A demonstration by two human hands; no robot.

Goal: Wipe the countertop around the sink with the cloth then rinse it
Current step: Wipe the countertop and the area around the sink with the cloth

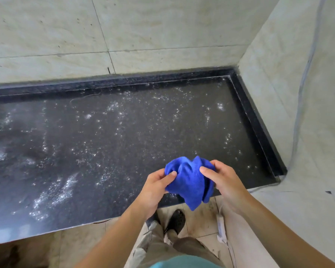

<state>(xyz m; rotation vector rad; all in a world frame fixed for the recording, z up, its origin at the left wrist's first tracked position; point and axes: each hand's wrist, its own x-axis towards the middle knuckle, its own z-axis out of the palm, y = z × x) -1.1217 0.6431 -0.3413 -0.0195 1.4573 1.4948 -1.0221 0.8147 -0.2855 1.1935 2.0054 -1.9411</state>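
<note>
– Over the front edge of the black countertop (124, 142), what is being held?
– A blue cloth (190, 182), bunched up and held clear of the stone, with one corner hanging down past the edge.
– Which hand has it?
– Both. The left hand (155, 188) grips its left side with the thumb pressed on top, and the right hand (224, 180) grips the right side the same way, fingers curled behind the fabric.
– And the counter itself?
– Wet, speckled with white droplets and foamy patches, mostly left of the hands and toward the back. It has a raised dark rim against pale wall tiles (162, 26).
– Anything below?
– A dark shoe (176, 219) on the tiled floor.
</note>
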